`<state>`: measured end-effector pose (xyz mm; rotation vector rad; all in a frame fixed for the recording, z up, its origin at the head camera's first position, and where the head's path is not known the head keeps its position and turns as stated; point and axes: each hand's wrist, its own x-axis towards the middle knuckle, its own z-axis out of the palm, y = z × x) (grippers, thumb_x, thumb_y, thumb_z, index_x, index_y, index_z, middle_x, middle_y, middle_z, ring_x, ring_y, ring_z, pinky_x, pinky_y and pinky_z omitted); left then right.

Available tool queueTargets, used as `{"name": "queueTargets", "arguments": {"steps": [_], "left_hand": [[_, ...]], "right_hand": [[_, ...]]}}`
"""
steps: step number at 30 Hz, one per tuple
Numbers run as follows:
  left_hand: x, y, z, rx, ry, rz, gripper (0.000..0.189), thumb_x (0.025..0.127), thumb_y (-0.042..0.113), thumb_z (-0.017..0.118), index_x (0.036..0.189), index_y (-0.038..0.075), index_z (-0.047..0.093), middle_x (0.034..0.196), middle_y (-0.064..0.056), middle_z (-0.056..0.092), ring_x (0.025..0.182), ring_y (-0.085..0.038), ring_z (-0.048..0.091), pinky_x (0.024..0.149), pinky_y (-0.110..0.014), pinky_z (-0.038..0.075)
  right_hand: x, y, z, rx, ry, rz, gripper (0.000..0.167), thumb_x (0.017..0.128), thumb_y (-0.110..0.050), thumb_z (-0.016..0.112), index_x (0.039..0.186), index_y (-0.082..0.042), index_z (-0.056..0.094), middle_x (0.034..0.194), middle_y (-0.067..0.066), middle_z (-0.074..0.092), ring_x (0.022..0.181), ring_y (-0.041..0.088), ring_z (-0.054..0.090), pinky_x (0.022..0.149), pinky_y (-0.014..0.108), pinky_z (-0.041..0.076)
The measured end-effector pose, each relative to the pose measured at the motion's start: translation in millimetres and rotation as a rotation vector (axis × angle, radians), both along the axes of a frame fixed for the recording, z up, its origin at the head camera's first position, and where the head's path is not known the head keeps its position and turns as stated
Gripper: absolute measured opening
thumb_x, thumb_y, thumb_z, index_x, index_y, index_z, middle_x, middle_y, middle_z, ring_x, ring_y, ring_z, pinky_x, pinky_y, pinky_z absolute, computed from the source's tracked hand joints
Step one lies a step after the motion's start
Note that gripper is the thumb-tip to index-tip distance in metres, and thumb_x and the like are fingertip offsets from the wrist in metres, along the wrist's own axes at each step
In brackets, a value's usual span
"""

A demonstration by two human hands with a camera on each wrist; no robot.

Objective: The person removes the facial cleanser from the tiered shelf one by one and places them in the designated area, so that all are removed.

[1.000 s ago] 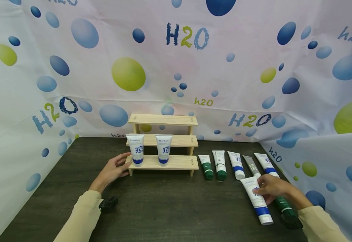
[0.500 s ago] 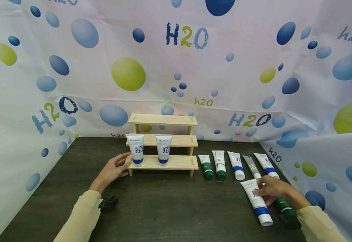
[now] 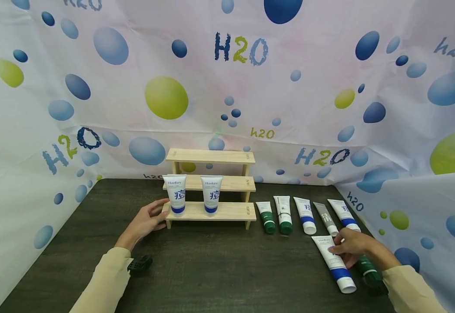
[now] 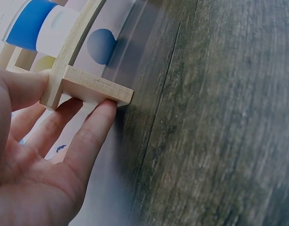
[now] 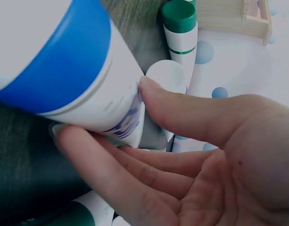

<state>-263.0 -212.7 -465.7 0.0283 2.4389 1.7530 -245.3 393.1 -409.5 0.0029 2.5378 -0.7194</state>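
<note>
My left hand (image 3: 144, 221) grips the left end of the lowest step of a three-step wooden display rack (image 3: 227, 211). The left wrist view has the thumb on the board and fingertips against the rack's leg (image 4: 94, 87). Two white-and-blue squeeze tubes stand cap down on that step, one on the left (image 3: 176, 193) and one near the middle (image 3: 211, 194). At the right, my right hand (image 3: 354, 247) pinches another white-and-blue squeeze tube (image 3: 333, 261) between thumb and fingers, its cap towards me. In the right wrist view, this tube (image 5: 87, 66) fills the upper left.
Right of the rack several tubes lie in a row: two white-and-green (image 3: 266, 217), a white-and-blue (image 3: 305, 216), a slim silver (image 3: 325, 217) and another white-and-blue (image 3: 343, 213). A dark green tube (image 3: 369, 270) lies partly behind my right hand. A printed sheet (image 3: 227, 87) backs the dark table (image 3: 227, 269).
The tube in my right hand has shifted slightly towards me, baring more of the silver tube's cap. My left hand keeps its place on the rack. The head view has tilted slightly.
</note>
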Motion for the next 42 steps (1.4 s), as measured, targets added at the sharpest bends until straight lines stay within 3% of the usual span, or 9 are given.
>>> {"name": "queueTargets", "arguments": {"steps": [8,21,30,36,42], "left_hand": [[1.8,0.6,-2.3,0.002,-0.002,0.0,0.058,0.108,0.017,0.055,0.162,0.011,0.033,0.162,-0.029,0.037,0.135,-0.044,0.057,0.101,-0.048,0.061],[3.0,0.2,-4.1,0.007,-0.006,0.002,0.059,0.108,0.019,0.057,0.161,0.012,0.034,0.161,-0.029,0.038,0.135,-0.044,0.057,0.101,-0.048,0.061],[1.7,-1.1,-3.4,0.004,0.009,-0.004,0.059,0.108,0.02,0.057,0.162,0.012,0.034,0.162,-0.029,0.038,0.135,-0.044,0.057,0.101,-0.048,0.061],[1.3,-0.3,-3.4,0.005,0.001,0.002,0.059,0.108,0.02,0.057,0.161,0.011,0.034,0.162,-0.028,0.038,0.136,-0.044,0.056,0.101,-0.048,0.061],[1.5,-0.8,-2.7,0.009,0.007,-0.002,0.059,0.108,0.02,0.056,0.162,0.011,0.033,0.162,-0.028,0.037,0.136,-0.043,0.057,0.101,-0.048,0.061]], "right_hand": [[-6.2,-10,16.1,0.064,0.041,-0.003,0.024,0.098,-0.016,0.07,0.102,0.007,0.065,0.079,0.011,0.069,0.059,0.016,0.071,0.057,0.03,0.064],[-20.3,-65,45.3,-0.105,0.161,0.121,0.028,0.101,-0.014,0.066,0.114,0.011,0.065,0.092,0.021,0.073,0.071,0.027,0.075,0.062,0.037,0.066],[-26.9,-107,55.1,-0.192,0.245,0.225,0.031,0.102,-0.014,0.065,0.124,0.008,0.064,0.093,0.015,0.074,0.073,0.021,0.074,0.065,0.039,0.067],[-32.6,-134,55.8,-0.272,0.335,0.323,0.03,0.103,-0.013,0.064,0.123,0.009,0.064,0.097,0.021,0.075,0.08,0.03,0.077,0.067,0.043,0.067],[-36.7,-161,51.6,-0.306,0.435,0.348,0.028,0.103,-0.015,0.064,0.123,0.004,0.067,0.101,0.018,0.074,0.08,0.026,0.075,0.067,0.037,0.067]]}}
